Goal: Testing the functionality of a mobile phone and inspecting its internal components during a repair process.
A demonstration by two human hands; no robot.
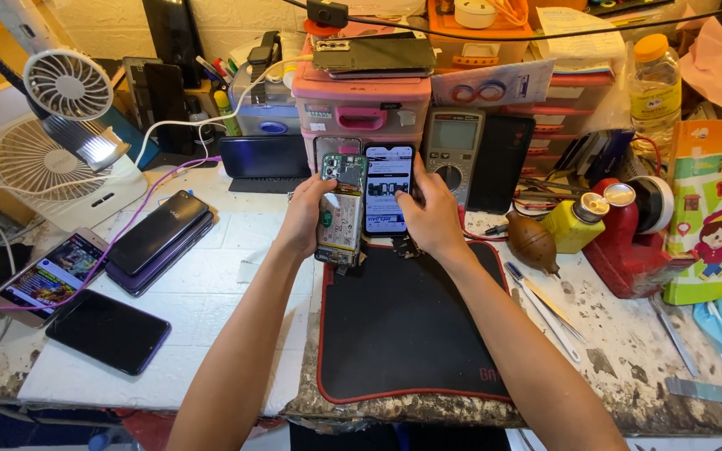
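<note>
While the left hand (307,213) clasps an opened phone (341,209) upright, its grip pinching the edges, the right hand (432,219) grips a lit phone (388,189) above the black mat (411,326) on the desk (202,284).

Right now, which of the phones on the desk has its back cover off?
The phone in the left hand: its circuit board and battery show. The other phones are closed.

place: phone repair workshop | signs: opened phone (341,213), multimeter (453,150), tweezers (545,305), spare phones (156,242) on stained worktop (628,359)
</note>
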